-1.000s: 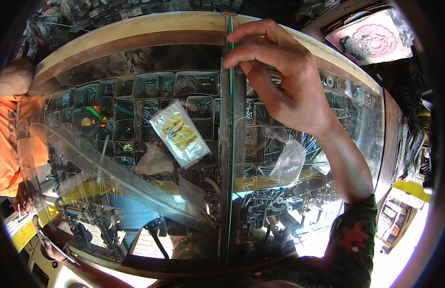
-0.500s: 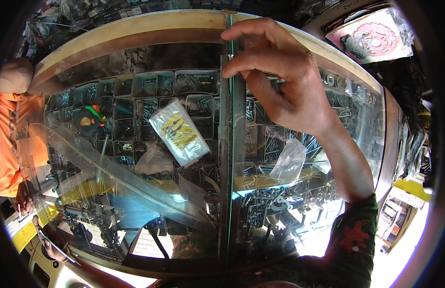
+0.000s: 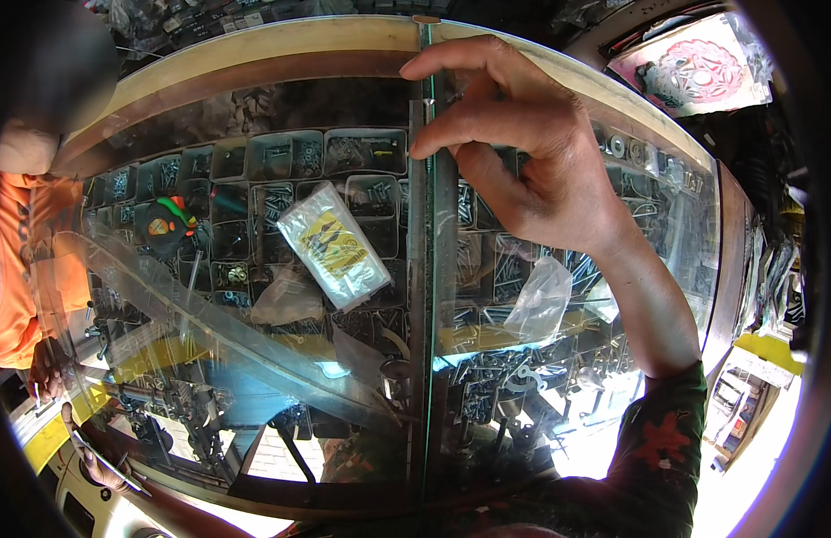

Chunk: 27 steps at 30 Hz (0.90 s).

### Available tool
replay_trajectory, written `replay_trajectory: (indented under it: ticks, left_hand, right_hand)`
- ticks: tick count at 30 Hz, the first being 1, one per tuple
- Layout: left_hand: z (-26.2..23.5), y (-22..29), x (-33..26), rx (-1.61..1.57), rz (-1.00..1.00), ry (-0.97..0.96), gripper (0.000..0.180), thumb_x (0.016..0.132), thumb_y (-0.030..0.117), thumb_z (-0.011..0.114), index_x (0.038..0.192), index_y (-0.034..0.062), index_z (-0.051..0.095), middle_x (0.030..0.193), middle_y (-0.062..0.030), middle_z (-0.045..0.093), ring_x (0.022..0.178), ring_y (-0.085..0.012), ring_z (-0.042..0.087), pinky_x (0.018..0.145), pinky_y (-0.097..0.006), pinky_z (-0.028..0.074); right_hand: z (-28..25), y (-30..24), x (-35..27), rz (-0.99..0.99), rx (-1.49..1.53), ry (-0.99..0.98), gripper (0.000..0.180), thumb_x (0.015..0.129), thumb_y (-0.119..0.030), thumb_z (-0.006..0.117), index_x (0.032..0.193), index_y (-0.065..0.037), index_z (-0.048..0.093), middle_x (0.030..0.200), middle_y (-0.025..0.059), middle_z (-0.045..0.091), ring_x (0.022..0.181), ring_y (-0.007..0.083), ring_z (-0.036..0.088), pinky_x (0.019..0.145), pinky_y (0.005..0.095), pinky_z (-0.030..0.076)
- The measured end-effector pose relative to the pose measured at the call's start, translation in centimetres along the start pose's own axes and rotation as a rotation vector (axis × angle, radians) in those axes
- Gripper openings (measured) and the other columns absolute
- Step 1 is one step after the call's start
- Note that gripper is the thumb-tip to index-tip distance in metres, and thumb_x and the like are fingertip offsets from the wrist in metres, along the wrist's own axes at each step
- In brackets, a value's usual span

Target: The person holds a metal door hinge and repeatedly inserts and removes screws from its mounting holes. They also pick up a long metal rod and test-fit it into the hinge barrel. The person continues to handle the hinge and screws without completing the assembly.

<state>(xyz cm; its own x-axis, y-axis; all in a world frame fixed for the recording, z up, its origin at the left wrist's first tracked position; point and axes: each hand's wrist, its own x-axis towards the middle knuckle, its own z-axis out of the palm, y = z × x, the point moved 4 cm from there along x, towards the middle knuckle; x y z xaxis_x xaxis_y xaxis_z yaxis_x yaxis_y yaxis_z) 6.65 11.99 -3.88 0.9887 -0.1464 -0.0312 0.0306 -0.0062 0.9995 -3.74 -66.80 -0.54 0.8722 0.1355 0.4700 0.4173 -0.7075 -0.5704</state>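
Observation:
My right hand reaches in from the right over the glass counter top. Its fingers are bent and apart, two of them over the metal strip dividing the panes. A thin screw-like piece shows along that strip between the fingertips; I see no grip on it. Left of the strip lies a clear plastic packet with a yellow label. At the lower left edge, my left hand is closed on a thin, flat, pale object seen edge-on, whose kind I cannot make out.
Under the glass, compartments hold screws, bolts and washers. A clear bag shows on the right. A person in an orange shirt stands at the left end, one hand by the counter. Patterned sheets lie at upper right.
My right hand's fingertips have moved slightly left and spread a little farther apart along the strip. A dark blurred shape has come into the upper left corner. My left hand looks unchanged.

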Motion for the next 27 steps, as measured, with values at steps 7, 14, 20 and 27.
replay_trajectory:
  ticks: [7, 14, 20, 27]
  left_hand:
    - [2.4, 0.4, 0.6, -0.211, 0.033, -0.146, 0.106, 0.101, 0.030, 0.078, 0.180, 0.0020, 0.013, 0.097, -0.0019, 0.055, 0.066, -0.0080, 0.045, 0.056, -0.027, 0.033]
    - [3.1, -0.1, -0.2, -0.135, 0.100, 0.107, 0.108, 0.102, 0.026, 0.078, 0.179, 0.0001, 0.006, 0.075, -0.0004, 0.048, 0.045, -0.0065, 0.038, 0.038, -0.027, 0.026]
    - [2.3, 0.8, 0.2, -0.153, -0.081, -0.208, 0.108, 0.100, 0.029, 0.080, 0.180, 0.0026, 0.013, 0.102, 0.0000, 0.061, 0.075, -0.0071, 0.051, 0.064, -0.025, 0.041]
    - [1.9, 0.4, 0.0, -0.086, 0.035, -0.027, 0.107, 0.101, 0.029, 0.080, 0.180, 0.0024, 0.013, 0.099, 0.0012, 0.059, 0.072, -0.0061, 0.049, 0.061, -0.025, 0.038]
  right_hand:
    - [-0.6, 0.3, 0.1, 0.110, -0.019, 0.078, 0.042, 0.089, 0.021, 0.059, 0.116, -0.002, 0.082, 0.139, 0.0140, 0.069, 0.092, 0.0108, 0.068, 0.073, 0.0282, 0.054]
    - [-0.4, 0.3, 0.1, 0.046, 0.010, 0.025, 0.038, 0.090, 0.019, 0.066, 0.115, -0.004, 0.082, 0.143, 0.0121, 0.069, 0.097, 0.0117, 0.069, 0.075, 0.0283, 0.054]
    - [-0.2, -0.1, 0.0, 0.046, 0.001, 0.009, 0.034, 0.086, 0.015, 0.078, 0.114, -0.005, 0.082, 0.149, 0.0117, 0.066, 0.103, 0.0154, 0.070, 0.080, 0.0325, 0.056]
    - [-0.4, 0.0, 0.3, 0.045, -0.015, 0.012, 0.034, 0.089, 0.008, 0.085, 0.120, -0.006, 0.082, 0.149, 0.0091, 0.066, 0.097, 0.0127, 0.067, 0.078, 0.0306, 0.056]
